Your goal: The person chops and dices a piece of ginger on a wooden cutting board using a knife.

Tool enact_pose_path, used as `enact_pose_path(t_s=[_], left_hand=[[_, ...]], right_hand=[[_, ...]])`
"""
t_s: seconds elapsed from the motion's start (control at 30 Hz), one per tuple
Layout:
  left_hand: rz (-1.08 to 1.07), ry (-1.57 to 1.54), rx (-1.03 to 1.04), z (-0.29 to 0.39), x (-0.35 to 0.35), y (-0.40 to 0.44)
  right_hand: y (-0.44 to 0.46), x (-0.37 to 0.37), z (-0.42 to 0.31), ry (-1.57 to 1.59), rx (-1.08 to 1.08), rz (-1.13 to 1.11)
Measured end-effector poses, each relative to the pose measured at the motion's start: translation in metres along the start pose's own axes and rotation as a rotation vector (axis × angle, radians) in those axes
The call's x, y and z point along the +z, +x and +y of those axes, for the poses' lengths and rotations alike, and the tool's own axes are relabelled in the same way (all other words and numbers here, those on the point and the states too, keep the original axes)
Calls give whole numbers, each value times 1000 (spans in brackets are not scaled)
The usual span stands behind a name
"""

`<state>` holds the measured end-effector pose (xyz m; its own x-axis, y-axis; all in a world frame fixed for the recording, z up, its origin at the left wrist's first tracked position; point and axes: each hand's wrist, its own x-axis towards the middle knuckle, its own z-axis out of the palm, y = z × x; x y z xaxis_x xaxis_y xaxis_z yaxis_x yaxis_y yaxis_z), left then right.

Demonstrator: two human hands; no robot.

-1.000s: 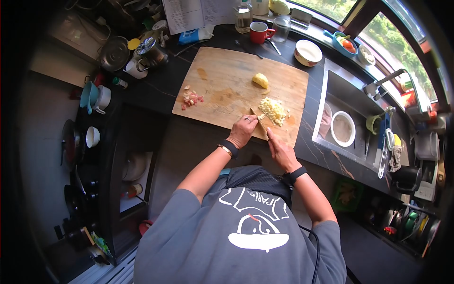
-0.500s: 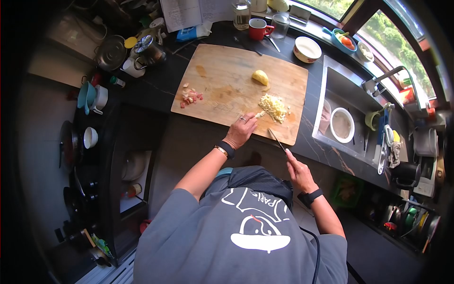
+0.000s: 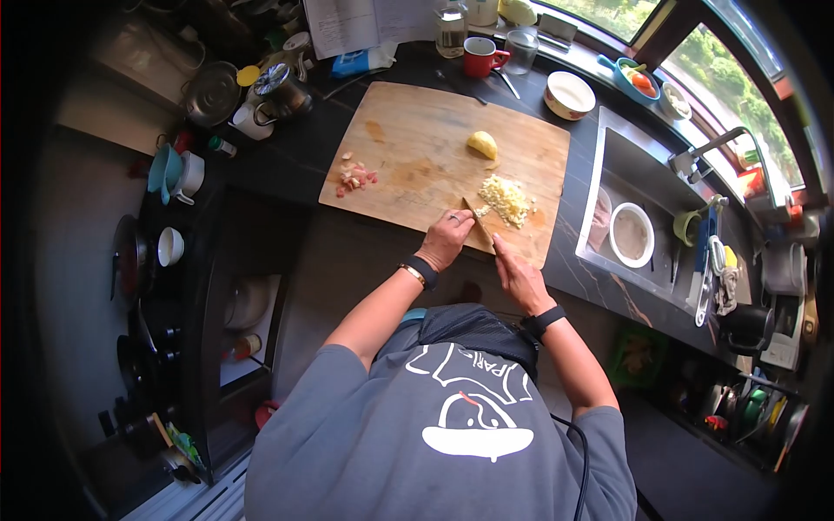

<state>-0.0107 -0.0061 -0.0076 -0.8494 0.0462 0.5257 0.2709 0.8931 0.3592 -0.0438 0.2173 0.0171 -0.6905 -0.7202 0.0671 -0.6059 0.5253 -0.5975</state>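
My right hand (image 3: 521, 280) grips the handle of a knife (image 3: 477, 219). Its blade lies right beside the fingertips of my left hand (image 3: 446, 236), over the near part of a wooden cutting board (image 3: 417, 130). The left fingers are bunched together, pressing on small pale-yellow potato pieces (image 3: 483, 210), partly hidden by the fingers and blade. Just beyond the knife is a heap of finely diced potato (image 3: 508, 200). Farther back sits a yellow, potato-like chunk (image 3: 482, 145). A small pile of chopped pink meat (image 3: 354, 178) lies at the board's left side.
Right of the board is a sink (image 3: 643, 143) holding a white bowl (image 3: 632, 234). Behind the board stand a red mug (image 3: 480, 59), a glass (image 3: 521, 52) and a patterned bowl (image 3: 569, 94). A metal pot (image 3: 282, 91) and an open notebook (image 3: 343, 26) are at the back left.
My right hand has brought the knife up and left, from the board's near edge to beside my left fingertips. My left hand has stayed nearly in place.
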Motion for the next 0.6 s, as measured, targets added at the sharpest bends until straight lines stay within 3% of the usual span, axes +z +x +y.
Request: enact_pose_path(t_s=[0.13,0.2,0.37,0.5,0.6], left_hand=[[-26,4,-1,0,-2,0],[-30,-15,-12,0,-2,0],[-30,-49,-49,2,-4,-1],[38,-81,-21,4,-9,0],[29,-85,-21,0,-1,-3]], right_hand=[[-15,4,5,32,-86,144],[-37,-5,15,-59,41,-48],[-83,-37,13,21,61,-83],[-77,-56,2,148,18,-37],[-50,-44,-6,63,36,-66]])
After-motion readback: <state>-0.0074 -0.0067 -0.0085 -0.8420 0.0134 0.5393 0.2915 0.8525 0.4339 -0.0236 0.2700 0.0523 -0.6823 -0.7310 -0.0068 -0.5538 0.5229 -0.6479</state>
